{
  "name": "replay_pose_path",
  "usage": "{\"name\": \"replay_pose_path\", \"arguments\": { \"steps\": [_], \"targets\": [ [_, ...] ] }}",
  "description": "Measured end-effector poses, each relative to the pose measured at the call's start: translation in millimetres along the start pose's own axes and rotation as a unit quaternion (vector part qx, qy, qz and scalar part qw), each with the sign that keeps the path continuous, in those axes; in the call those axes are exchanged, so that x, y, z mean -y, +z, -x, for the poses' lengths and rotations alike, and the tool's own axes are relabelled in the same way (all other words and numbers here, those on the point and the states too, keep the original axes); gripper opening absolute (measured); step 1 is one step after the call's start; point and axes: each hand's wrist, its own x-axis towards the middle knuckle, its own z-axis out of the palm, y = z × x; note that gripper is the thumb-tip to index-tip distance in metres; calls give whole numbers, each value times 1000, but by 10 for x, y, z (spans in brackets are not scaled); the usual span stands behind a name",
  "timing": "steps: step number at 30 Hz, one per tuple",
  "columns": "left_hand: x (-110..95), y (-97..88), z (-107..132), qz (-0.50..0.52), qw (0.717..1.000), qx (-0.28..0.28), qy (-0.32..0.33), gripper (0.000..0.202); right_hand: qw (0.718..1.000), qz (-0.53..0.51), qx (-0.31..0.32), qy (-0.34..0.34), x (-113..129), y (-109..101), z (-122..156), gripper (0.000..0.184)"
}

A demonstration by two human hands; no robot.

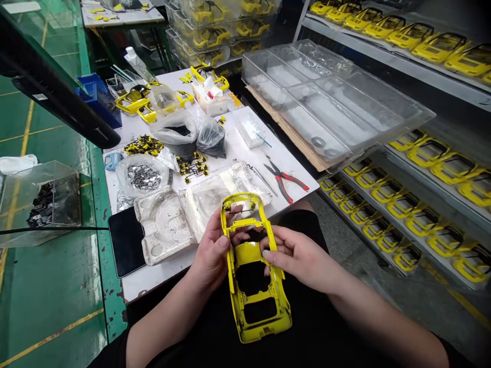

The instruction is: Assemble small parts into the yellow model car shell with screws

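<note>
A yellow toy car body shell (255,295) is held over my lap, its hollow inner side turned up toward me. My left hand (215,246) grips its left rim, thumb on the edge and fingertips showing through the window opening. On the opposite rim, my right hand (293,254) pinches the side with thumb and fingers. Just beyond the shell lie a white plaster-like moulded block (163,225) and a second pale mould (205,197). Red-handled pliers (286,180) rest on the table to the right, beside a thin metal tool (263,180).
A tablet (125,243) lies at the table's left edge. Bags of silvery pieces (143,176) and black parts (176,130) stand farther back, near small yellow-black parts (193,166). A clear divided tray (326,97) sits right. Shelves of yellow shells (433,168) line the right side.
</note>
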Motion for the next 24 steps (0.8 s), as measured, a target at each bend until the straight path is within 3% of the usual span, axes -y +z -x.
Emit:
{"name": "replay_pose_path", "arguments": {
  "steps": [3, 9, 24],
  "targets": [
    [-34, 31, 37, 17, 998, 41, -39, 97, 999, -33, -31, -23, -91, 125, 0, 55],
    [-111, 15, 35, 44, 995, 48, -80, 104, 996, -72, -47, -21, -219, 268, -41, 63],
    [-86, -36, 31, 80, 987, 74, -114, 103, 994, -105, -26, -24, -269, 287, -54, 61]
  ]
}}
